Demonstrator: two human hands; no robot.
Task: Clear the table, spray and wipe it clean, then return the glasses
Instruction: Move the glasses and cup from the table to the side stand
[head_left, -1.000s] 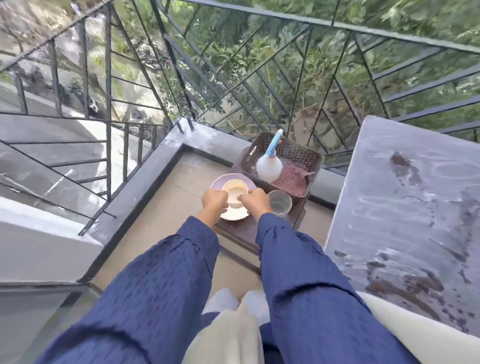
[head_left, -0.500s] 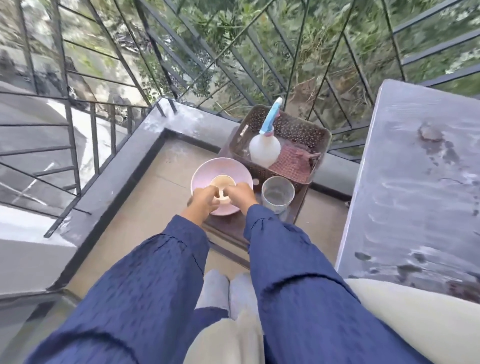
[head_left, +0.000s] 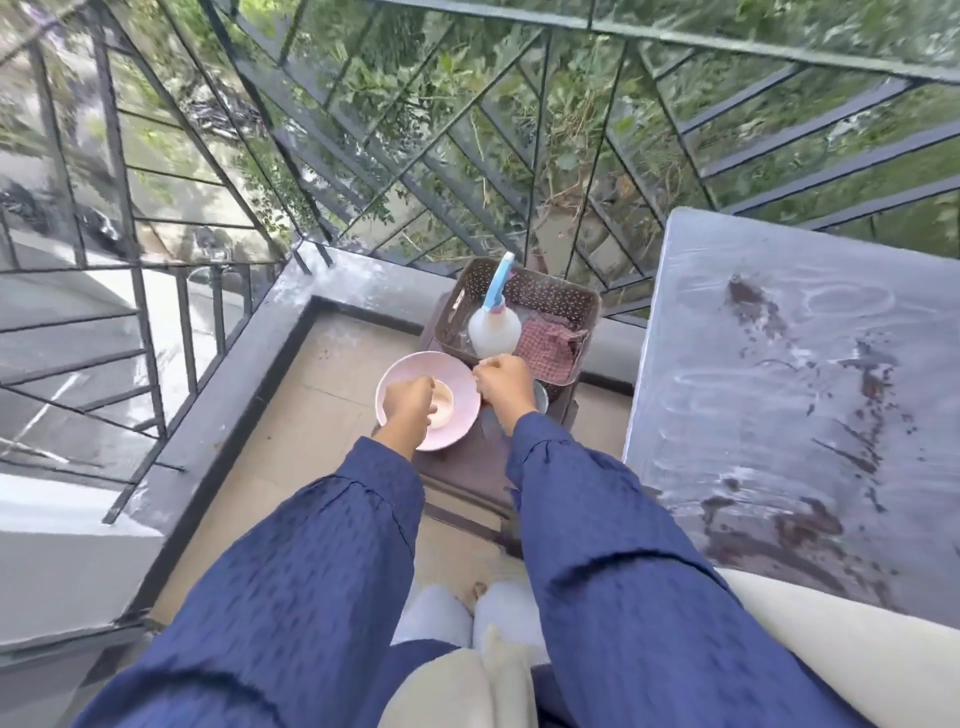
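While both hands crowd the little stool (head_left: 467, 470), a knock looks likely.
Left hand (head_left: 408, 402) grips the cup (head_left: 445, 408) on the pink plate (head_left: 415, 364); right hand (head_left: 506, 382), clenched on I cannot tell what, overhangs the glass (head_left: 541, 401), which its wrist could tip.

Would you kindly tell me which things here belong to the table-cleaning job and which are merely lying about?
Job: table, spray bottle, cloth, glass, pink plate, cup.
Lying about: basket, stool, railing.
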